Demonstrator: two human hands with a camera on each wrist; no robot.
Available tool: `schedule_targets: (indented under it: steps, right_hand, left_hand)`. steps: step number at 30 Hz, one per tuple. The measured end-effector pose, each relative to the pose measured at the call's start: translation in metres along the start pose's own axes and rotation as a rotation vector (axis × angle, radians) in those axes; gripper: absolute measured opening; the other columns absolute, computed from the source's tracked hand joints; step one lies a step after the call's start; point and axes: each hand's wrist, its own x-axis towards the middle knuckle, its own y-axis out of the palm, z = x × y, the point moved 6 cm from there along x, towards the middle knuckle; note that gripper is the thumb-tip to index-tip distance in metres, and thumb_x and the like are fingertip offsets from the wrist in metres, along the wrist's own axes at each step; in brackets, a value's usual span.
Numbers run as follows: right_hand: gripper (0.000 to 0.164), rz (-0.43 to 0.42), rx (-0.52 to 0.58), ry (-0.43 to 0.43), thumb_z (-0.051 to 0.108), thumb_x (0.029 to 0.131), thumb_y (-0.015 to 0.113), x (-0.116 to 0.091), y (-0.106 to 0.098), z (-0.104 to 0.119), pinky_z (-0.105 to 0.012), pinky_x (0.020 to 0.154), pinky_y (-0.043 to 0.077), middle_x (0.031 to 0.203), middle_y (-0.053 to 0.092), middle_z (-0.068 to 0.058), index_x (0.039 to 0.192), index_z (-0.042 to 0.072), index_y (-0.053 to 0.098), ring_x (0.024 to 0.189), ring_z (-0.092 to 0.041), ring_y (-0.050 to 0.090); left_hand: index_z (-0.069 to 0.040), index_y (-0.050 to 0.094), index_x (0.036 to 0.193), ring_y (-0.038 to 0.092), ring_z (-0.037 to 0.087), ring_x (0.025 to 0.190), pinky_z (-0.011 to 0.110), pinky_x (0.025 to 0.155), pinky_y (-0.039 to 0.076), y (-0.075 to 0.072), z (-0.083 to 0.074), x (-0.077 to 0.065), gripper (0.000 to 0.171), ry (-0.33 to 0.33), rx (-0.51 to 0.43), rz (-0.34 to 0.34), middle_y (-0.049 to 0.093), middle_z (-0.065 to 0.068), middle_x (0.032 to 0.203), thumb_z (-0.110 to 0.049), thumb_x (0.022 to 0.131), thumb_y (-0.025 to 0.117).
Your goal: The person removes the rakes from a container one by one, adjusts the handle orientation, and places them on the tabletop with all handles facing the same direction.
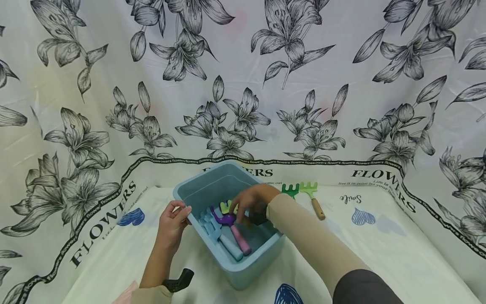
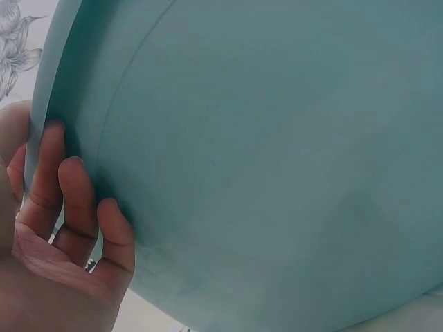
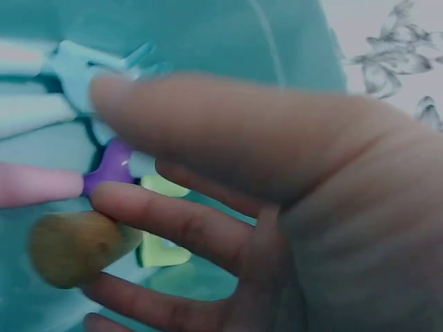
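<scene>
While one white curtain (image 1: 235, 67) printed with black lilies fills the back, one pale cloth (image 1: 398, 261) spreads in front of it, bearing three blue hearts (image 1: 363, 216). On the cloth sits one bin (image 1: 250, 274), dusty blue, smooth, rounded at the corners, with a thick rim. Two hands are at it: the left hand (image 1: 172, 223) grips the rim between thumb and fingers; the right hand (image 1: 248, 200) reaches inside, loose, its thumb held apart and its fingers touching or just beside a wooden handle (image 3: 73, 249). Six rakes show. Four lie in the bin: two blue rakes (image 1: 214, 232) side by side along the left wall, one purple rake (image 1: 228, 218) with a pink handle, and one yellow-green rake (image 1: 225, 206) partly hidden under the right hand. Two lie on the cloth beyond the right forearm: one light green rake (image 1: 309, 189) with a wooden handle, and one dark green rake (image 1: 290, 192), its handle out of sight.
</scene>
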Motion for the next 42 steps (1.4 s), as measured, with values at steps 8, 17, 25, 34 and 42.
schedule_targets:
  steps: [8,17,25,34,42]
  right_hand:
    - [0.049,-0.124,-0.039,-0.169,0.000,0.086,0.068,-0.009,-0.014,0.005,-0.042,0.086,0.050,0.107,0.063,-0.003,0.131,0.012,0.055,0.090,-0.016,0.061]
    - [0.028,-0.337,-0.100,-0.285,0.000,0.086,0.070,-0.015,-0.022,0.012,-0.030,0.071,0.052,0.098,0.065,-0.002,0.112,0.009,0.064,0.083,-0.015,0.062]
    - [0.011,-0.590,-0.131,-0.295,0.014,0.086,0.075,-0.027,-0.033,0.011,-0.027,0.060,0.047,0.078,0.063,0.000,0.093,0.008,0.068,0.066,-0.013,0.059]
    - [0.004,-0.775,-0.028,-0.311,0.009,0.089,0.069,-0.051,-0.040,0.007,-0.029,0.062,0.049,0.084,0.066,0.002,0.093,0.010,0.069,0.071,-0.014,0.061]
    - [0.010,-0.990,0.051,-0.387,0.014,0.085,0.076,-0.089,-0.039,-0.011,-0.030,0.067,0.050,0.094,0.065,0.001,0.093,0.012,0.070,0.083,-0.015,0.062]
  left_hand:
    - [0.003,0.041,0.111,0.058,0.014,0.065,0.026,0.069,0.051,-0.001,0.000,0.000,0.034,0.002,0.007,0.000,0.065,-0.002,0.077,-0.015,0.095,0.065]
    - [0.000,0.043,0.110,0.058,0.014,0.066,0.027,0.071,0.051,-0.002,0.001,0.001,0.033,0.006,0.015,0.001,0.065,-0.002,0.077,-0.017,0.095,0.065]
    - [-0.004,0.046,0.107,0.057,0.014,0.066,0.028,0.069,0.050,-0.001,-0.001,0.000,0.026,-0.002,-0.002,0.003,0.065,-0.002,0.077,-0.015,0.094,0.065]
    - [-0.010,0.049,0.103,0.058,0.014,0.065,0.026,0.069,0.050,0.000,0.000,-0.001,0.016,-0.001,0.006,0.005,0.065,-0.002,0.077,-0.013,0.096,0.063]
    - [-0.006,0.046,0.106,0.058,0.015,0.065,0.027,0.070,0.051,-0.001,0.002,-0.001,0.021,-0.004,0.013,0.001,0.065,-0.002,0.077,-0.014,0.096,0.063]
